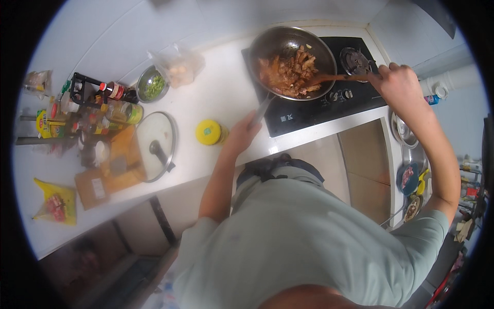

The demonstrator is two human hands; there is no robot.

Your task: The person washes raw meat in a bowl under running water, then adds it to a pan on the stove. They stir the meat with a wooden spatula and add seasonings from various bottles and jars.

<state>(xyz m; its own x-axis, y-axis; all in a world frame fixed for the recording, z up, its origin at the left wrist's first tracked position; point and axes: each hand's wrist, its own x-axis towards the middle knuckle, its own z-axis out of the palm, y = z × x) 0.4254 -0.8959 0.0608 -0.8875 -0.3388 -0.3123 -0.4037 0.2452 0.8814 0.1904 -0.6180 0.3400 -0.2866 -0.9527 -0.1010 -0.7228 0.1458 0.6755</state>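
A metal wok [292, 38] sits on the left side of the black gas hob [293, 121], tilted, with browned pieces of meat [295, 71] and reddish sauce in it. My left hand [244, 133] is closed around the wok's handle [264, 108]. In my right hand [397, 85] is the end of a wooden spatula [335, 77], whose head lies among the meat at the wok's right side. Beside my left hand, on the white counter, stands a jar with a yellow lid [208, 132].
Left on the counter are a glass lid [161, 135], a metal bowl of chopped greens [154, 85], a plastic bag [180, 69], sauce bottles [115, 91], a wooden board [125, 145] and a yellow bag [69, 197]. A second burner [354, 61] lies right of the wok. A blue bowl of meat [407, 179] is at the right.
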